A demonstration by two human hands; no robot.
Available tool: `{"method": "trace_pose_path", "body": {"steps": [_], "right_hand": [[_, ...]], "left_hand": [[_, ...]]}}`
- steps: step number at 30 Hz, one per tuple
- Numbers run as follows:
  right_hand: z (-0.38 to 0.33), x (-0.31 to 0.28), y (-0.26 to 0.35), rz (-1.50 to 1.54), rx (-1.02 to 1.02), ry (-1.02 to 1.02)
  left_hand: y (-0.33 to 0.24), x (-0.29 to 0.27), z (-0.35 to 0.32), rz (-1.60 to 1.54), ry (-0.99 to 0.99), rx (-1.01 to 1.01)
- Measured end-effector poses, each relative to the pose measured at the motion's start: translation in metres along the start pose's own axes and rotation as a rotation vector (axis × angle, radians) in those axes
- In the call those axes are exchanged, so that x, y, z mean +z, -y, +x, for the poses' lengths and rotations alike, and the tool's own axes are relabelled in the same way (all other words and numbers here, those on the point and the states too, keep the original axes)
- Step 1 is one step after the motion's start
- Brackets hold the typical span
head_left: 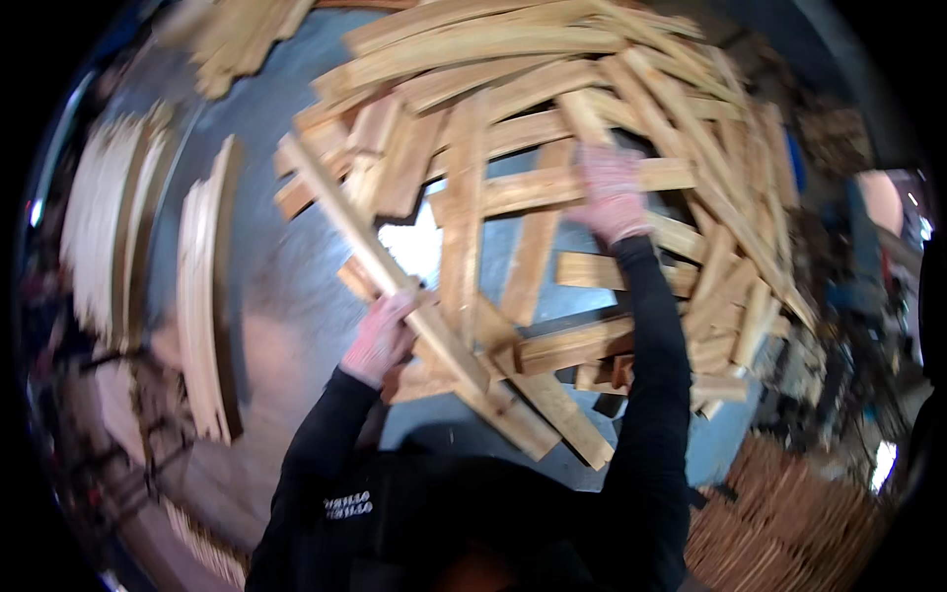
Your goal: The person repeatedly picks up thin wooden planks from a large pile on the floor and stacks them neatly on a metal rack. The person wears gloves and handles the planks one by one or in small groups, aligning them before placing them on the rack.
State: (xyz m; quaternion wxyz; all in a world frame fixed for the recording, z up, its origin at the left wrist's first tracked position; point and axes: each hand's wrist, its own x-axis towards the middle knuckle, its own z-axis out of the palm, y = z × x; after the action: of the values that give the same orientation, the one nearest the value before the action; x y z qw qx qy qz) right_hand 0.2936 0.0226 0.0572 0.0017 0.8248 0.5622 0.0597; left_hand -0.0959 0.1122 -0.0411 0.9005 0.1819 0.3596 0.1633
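My left hand, in a pale pink knit glove, is closed round a long narrow wooden strip. That strip slants from the upper left down over the pile's near edge. Farther off to the right, my right hand, gloved alike, lies across a flat wooden board in the heap with its fingers curled over it. The fingertips are blurred. Another board runs away from beyond these fingers. Loose boards lie crisscrossed between both hands on a blue-grey table.
Neat stacks of strips stand left of the heap, one nearer and one farther out. More boards lie at the far left. At the lower right is a large brown stack of thin wood pieces.
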Motion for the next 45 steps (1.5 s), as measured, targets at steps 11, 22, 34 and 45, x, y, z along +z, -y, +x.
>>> {"method": "trace_pose_path", "body": {"steps": [11,22,34,45], "right_hand": [[-0.02,-0.103,-0.016,-0.122,-0.247,0.222],[-0.108,-0.056,0.163,0.925,0.349,0.255],[0.019,0.008,0.533,0.891,0.106,0.715],[-0.115,-0.068,0.314,0.71,0.06,0.344]], "left_hand": [[-0.027,-0.019,-0.113,0.726,-0.415,0.365],[-0.06,-0.132,-0.143,0.865,-0.735,0.422],[-0.148,-0.197,-0.175,1.645,-0.736,0.24],[-0.151,-0.196,-0.174,1.841,-0.604,0.951]]}}
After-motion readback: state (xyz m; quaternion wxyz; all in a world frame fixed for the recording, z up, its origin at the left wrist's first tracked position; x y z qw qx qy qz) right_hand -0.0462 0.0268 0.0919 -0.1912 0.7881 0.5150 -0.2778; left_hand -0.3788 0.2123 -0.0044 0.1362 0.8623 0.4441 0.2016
